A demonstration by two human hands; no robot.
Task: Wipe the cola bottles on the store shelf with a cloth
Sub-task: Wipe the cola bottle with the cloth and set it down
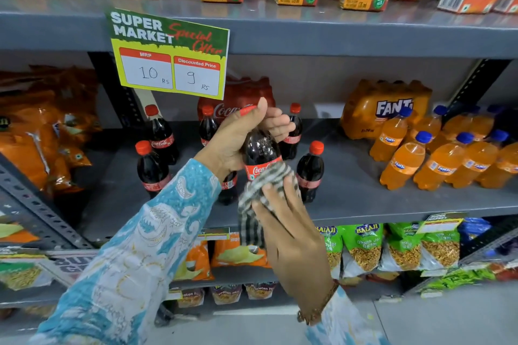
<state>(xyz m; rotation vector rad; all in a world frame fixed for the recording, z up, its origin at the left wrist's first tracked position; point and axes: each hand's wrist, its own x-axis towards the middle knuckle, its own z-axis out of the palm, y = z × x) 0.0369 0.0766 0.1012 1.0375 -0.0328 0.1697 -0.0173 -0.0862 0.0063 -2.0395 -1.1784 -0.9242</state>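
The left hand [241,134] wraps the neck of a dark red-labelled plastic cola bottle [260,154], lifted before the grey metal shelf [364,196]; the right hand [291,232] pinches a grey-checked cloth [260,193] against its label. Five more cola bottles stand behind (bare shelf to their right).

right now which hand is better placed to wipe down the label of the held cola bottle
Right. The right hand already presses the cloth against the cola bottle, while the left hand grips its neck.
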